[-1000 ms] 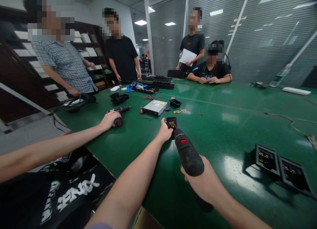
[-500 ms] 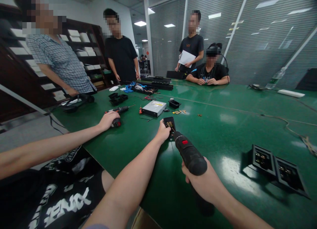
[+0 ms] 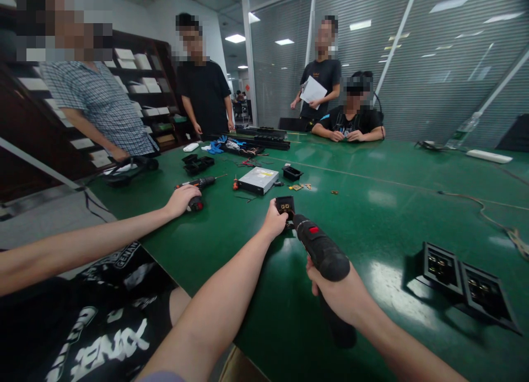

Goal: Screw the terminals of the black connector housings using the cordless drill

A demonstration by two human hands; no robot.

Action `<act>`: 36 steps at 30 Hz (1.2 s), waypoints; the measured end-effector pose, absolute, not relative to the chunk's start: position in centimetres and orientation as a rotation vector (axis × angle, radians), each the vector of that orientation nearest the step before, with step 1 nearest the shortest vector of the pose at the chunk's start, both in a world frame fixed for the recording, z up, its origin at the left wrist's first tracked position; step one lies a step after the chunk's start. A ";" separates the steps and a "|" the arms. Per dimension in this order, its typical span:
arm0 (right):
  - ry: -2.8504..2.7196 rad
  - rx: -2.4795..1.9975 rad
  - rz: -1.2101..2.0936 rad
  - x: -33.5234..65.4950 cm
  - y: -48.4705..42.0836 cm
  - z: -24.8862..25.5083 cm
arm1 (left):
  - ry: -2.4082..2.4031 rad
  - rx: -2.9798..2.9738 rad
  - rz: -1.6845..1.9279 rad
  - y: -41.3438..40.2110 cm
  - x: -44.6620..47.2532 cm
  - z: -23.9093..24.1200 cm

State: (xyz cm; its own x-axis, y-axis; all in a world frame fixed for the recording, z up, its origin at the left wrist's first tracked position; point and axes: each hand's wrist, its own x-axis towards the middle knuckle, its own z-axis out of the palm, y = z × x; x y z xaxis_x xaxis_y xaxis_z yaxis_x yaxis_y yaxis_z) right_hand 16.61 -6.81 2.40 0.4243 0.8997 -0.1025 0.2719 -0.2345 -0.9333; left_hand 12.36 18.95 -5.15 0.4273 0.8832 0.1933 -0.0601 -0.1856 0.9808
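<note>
My left hand [image 3: 273, 222] is stretched far out and grips a small black terminal block [image 3: 285, 205] with gold screws, holding it upright on the green table [image 3: 372, 216]. My right hand [image 3: 336, 296] is wrapped round the handle of a black electric screwdriver [image 3: 320, 248] with a red switch. Its nose points at the block and seems to touch it. A co-worker's arm comes in from the left, and that person's hand [image 3: 181, 199] rests on a second electric screwdriver [image 3: 199, 184].
A silver optical drive [image 3: 258, 179], a small black tray [image 3: 292, 173] and loose parts lie beyond the block. Two black terminal plates [image 3: 467, 280] sit at the right. A cable [image 3: 483, 205] runs along the far right. Several people stand or sit round the far end.
My right hand and the screwdriver have shifted slightly right and lower, the barrel lying flatter. My left hand stays on the block. The co-worker's hand has not moved.
</note>
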 end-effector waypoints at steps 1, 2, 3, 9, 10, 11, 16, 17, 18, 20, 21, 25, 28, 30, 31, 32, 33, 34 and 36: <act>-1.016 -1.739 0.837 16.6 -6.8 2.4 | 0.767 1.516 1.012 18.9 12.3 -5.0; -1.012 -1.738 0.835 16.6 -6.8 2.4 | 0.773 1.515 1.014 18.8 12.3 -4.9; -1.007 -1.739 0.835 16.7 -6.8 2.3 | 0.778 1.512 1.017 18.7 12.2 -4.8; -0.983 -1.738 0.852 16.9 -6.7 2.2 | 0.780 1.522 1.008 18.2 12.1 -4.2; -0.987 -1.735 0.858 16.9 -6.8 2.2 | 0.782 1.520 1.005 18.2 12.0 -4.2; -0.992 -1.737 0.864 16.9 -6.8 2.2 | 0.784 1.517 1.004 18.2 12.0 -4.2; -0.986 -1.774 0.864 16.9 -6.7 2.4 | 0.778 1.554 1.035 18.6 12.1 -4.9; -0.982 -1.774 0.869 16.9 -6.7 2.4 | 0.774 1.569 1.043 18.6 12.1 -5.0; -0.976 -1.772 0.873 16.9 -6.7 2.3 | 0.770 1.583 1.052 18.7 12.1 -5.1; -0.962 -1.765 0.877 16.9 -6.6 2.2 | 0.770 1.609 1.068 18.8 12.1 -5.2; -0.955 -1.761 0.875 16.9 -6.6 2.1 | 0.773 1.621 1.076 18.8 12.1 -5.3; -0.959 -1.746 0.868 17.0 -6.6 1.8 | 0.782 1.679 1.079 18.7 12.1 -5.5; -0.991 -1.739 0.873 17.0 -6.5 1.7 | 0.789 1.722 1.069 18.7 12.0 -5.7; -1.018 -1.738 0.881 17.0 -6.4 1.9 | 0.790 1.745 1.064 18.8 11.9 -5.8; -1.033 -1.741 0.886 16.9 -6.4 2.0 | 0.785 1.759 1.062 18.8 11.9 -5.8; -1.053 -1.744 0.892 16.8 -6.4 2.2 | 0.777 1.774 1.059 18.8 11.8 -5.7; -1.077 -1.751 0.895 16.7 -6.5 2.4 | 0.770 1.788 1.054 18.8 11.8 -5.7; -1.103 -1.763 0.890 16.5 -6.5 2.5 | 0.767 1.799 1.044 18.8 11.7 -5.6; -1.151 -1.795 0.850 16.2 -6.7 2.8 | 0.777 1.807 1.017 18.8 11.6 -5.5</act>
